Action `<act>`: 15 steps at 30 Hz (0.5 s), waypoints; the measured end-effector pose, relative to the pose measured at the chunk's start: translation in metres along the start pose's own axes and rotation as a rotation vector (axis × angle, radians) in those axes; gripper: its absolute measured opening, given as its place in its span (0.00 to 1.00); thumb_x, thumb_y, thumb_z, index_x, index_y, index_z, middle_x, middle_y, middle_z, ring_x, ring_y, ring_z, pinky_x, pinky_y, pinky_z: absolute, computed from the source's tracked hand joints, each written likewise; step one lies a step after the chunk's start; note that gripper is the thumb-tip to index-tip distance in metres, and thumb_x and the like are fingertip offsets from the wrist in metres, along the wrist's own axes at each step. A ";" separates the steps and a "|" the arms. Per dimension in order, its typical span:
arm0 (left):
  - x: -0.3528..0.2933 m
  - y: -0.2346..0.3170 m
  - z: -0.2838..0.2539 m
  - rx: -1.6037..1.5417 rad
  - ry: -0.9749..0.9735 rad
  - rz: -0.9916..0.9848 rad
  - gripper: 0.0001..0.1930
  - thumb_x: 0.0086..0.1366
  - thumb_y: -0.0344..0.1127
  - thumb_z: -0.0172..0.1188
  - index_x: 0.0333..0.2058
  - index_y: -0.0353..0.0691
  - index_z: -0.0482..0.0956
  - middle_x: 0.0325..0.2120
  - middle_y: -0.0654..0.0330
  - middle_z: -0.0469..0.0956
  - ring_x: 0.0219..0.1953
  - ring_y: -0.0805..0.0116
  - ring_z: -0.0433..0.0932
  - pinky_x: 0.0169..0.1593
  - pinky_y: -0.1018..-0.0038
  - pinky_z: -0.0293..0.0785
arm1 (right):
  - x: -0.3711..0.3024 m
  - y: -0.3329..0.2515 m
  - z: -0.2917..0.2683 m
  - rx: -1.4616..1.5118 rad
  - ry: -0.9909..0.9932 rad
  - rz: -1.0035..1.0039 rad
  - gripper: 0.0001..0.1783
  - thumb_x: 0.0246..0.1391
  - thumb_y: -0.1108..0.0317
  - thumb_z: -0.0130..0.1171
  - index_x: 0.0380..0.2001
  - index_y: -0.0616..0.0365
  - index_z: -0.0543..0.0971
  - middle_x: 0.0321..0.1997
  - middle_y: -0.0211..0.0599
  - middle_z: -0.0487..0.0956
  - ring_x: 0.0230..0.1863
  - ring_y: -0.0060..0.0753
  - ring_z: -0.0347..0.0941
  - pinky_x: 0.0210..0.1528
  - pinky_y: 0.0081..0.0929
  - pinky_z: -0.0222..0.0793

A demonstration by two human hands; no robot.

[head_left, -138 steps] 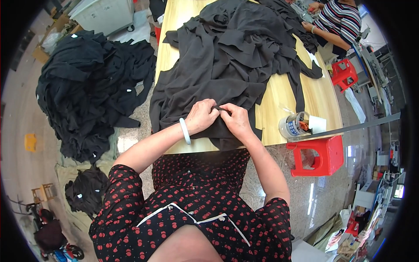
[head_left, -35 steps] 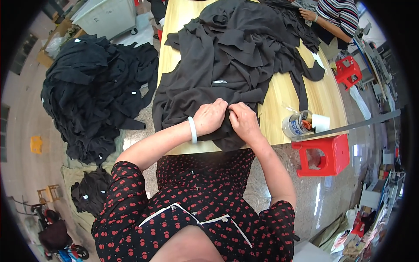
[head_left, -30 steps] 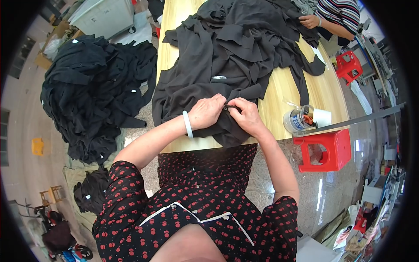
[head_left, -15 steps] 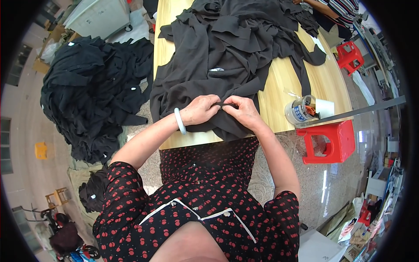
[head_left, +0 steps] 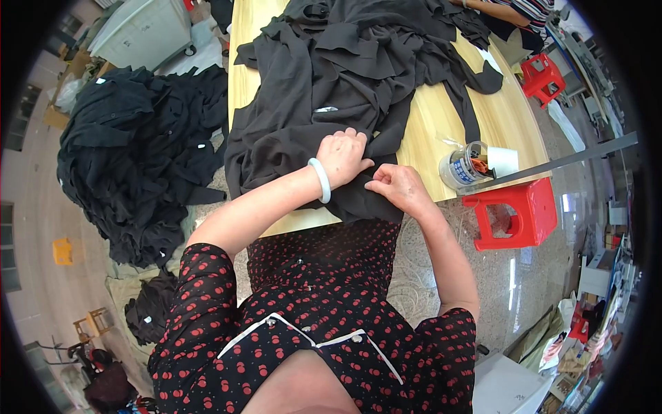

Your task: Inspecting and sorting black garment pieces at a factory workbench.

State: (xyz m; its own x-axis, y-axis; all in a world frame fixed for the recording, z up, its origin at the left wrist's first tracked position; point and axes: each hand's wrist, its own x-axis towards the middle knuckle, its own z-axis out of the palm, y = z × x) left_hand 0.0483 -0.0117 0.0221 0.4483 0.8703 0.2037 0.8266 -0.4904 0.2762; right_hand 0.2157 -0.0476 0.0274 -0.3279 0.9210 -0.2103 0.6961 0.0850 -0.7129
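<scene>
A dark garment (head_left: 362,201) drapes over the near edge of the wooden table, part of a large heap of dark cloth (head_left: 331,83). My left hand (head_left: 340,160), with a pale bangle (head_left: 321,181) at its wrist, lies back-up over the cloth. Its fingers bend forward and its thumb stands out to the right, apart from them. Just right of it, my right hand (head_left: 402,189) is closed in a pinch at the garment, thumb and forefinger together. The small bit of cloth between those fingertips is mostly hidden.
The light wooden table (head_left: 431,127) carries a clear jar (head_left: 460,169) of small tools and a white roll (head_left: 503,161) at right. Red stools (head_left: 514,214) stand beside it. Dark clothes (head_left: 138,165) are piled at left near a white wheeled bin (head_left: 141,34). Another person's arm (head_left: 500,10) shows at far right.
My hands, pinching the cloth together before, have come apart. My left hand has moved up and turned back-up, its thumb now out; my right has shifted slightly right. The view has shifted a little.
</scene>
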 end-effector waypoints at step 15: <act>0.002 -0.023 0.003 -1.081 -0.185 -0.416 0.08 0.62 0.34 0.48 0.29 0.35 0.70 0.20 0.65 0.70 0.16 0.76 0.64 0.21 0.79 0.63 | 0.002 0.016 0.003 0.053 0.399 -0.198 0.07 0.41 0.73 0.56 0.27 0.62 0.77 0.25 0.39 0.74 0.27 0.32 0.71 0.31 0.25 0.66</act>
State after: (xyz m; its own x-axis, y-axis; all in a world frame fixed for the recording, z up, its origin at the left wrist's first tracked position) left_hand 0.0313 0.0009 0.0136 0.3279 0.9222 -0.2048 0.2417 0.1277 0.9619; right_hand 0.2240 -0.0454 0.0138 -0.1727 0.9643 0.2007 0.6075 0.2647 -0.7489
